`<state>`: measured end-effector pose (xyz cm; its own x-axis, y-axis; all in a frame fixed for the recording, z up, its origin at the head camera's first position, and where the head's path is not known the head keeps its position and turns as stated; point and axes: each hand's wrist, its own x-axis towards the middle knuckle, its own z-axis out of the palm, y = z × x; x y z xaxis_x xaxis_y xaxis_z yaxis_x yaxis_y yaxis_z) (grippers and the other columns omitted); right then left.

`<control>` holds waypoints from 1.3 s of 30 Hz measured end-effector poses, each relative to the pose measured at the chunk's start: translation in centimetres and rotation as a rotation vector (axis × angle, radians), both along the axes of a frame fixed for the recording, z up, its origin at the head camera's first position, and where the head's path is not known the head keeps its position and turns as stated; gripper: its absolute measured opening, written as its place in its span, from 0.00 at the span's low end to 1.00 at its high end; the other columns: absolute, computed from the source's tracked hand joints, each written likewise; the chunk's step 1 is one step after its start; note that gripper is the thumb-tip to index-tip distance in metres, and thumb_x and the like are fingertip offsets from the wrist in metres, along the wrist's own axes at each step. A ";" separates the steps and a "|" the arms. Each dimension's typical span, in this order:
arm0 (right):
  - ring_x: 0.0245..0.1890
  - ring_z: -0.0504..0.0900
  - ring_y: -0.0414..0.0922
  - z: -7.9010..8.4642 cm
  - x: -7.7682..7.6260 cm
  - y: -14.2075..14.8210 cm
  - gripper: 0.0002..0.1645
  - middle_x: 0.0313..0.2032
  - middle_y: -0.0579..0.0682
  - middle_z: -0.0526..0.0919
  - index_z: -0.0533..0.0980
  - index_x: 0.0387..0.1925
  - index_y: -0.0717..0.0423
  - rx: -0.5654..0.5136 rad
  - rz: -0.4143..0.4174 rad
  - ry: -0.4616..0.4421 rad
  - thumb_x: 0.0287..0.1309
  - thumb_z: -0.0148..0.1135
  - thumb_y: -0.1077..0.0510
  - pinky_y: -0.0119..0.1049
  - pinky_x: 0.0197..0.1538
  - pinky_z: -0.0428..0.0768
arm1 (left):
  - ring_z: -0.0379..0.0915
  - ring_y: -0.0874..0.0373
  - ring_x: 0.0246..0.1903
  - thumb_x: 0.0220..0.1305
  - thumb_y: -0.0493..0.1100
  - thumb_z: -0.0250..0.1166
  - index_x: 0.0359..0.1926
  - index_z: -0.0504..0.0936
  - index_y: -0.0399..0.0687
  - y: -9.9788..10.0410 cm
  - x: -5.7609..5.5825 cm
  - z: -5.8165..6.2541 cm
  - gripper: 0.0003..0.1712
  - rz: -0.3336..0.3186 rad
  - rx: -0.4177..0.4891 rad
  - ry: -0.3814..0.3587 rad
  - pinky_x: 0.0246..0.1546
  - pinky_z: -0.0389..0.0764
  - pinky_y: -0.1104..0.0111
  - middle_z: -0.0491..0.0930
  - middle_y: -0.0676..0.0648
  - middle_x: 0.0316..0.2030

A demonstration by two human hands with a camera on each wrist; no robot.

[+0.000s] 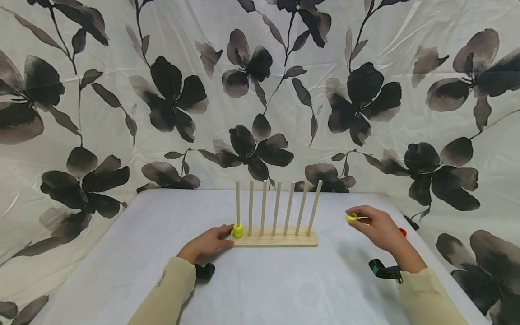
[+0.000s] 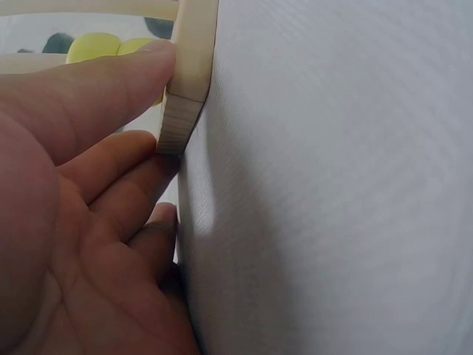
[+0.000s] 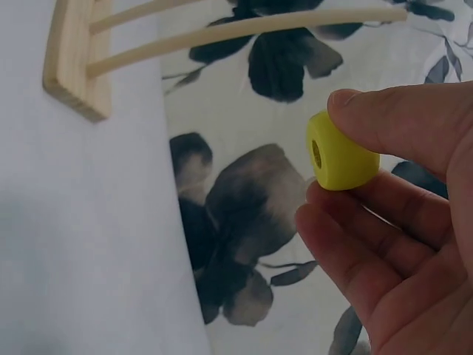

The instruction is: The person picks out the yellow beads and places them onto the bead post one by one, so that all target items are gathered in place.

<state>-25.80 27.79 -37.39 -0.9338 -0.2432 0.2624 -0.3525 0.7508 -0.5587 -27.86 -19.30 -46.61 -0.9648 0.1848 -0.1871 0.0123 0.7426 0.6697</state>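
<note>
A wooden peg rack (image 1: 276, 243) with several upright dowels stands on the table. Two yellow beads (image 1: 238, 231) are stacked at the foot of its leftmost dowel. My left hand (image 1: 207, 243) holds the left end of the base, thumb on one side and fingers on the other; those beads appear partly behind the thumb in the left wrist view. Off to the right of the rack, my right hand (image 1: 378, 228) pinches another yellow bead (image 3: 344, 155) between thumb and fingers, above the table. The bead's hole (image 3: 318, 153) shows in the right wrist view.
A red object (image 1: 402, 232) is mostly hidden behind my right hand, near the table's right edge. White cloth covers the table (image 1: 276, 284). A flower-patterned curtain (image 1: 308, 113) hangs behind and beside it.
</note>
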 end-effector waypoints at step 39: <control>0.50 0.84 0.53 5.8 -1.0 -6.8 0.17 0.52 0.54 0.81 0.80 0.51 0.53 -0.116 0.304 0.105 0.60 0.65 0.60 0.41 0.52 0.83 | 0.49 0.39 0.74 0.60 0.55 0.67 0.72 0.64 0.58 0.0 -0.4 -0.2 0.40 -0.004 0.021 0.004 0.70 0.53 0.40 0.60 0.43 0.72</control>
